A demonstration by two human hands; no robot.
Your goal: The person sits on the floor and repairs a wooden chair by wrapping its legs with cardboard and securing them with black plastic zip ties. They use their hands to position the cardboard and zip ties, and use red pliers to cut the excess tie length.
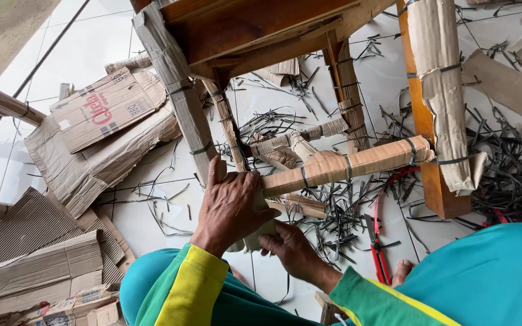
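Observation:
An upturned wooden chair frame [255, 27] stands on the white tiled floor, its legs and rungs wrapped in brown cardboard bound with black straps. My left hand [231, 205] grips the near end of a cardboard-wrapped rung [345, 166] where it meets a wrapped leg [179, 96]. My right hand [288, 247] sits just below, its fingers pinching the loose lower edge of the cardboard wrap [260, 232]. Both sleeves are teal with a yellow-green band.
Flattened cardboard boxes [101, 130] lie at the left and lower left. Cut black strap pieces [502, 169] litter the floor to the right. Red-handled cutters [377, 238] lie on the tiles by my bare toes [401, 271]. Another wrapped leg [439, 90] stands at right.

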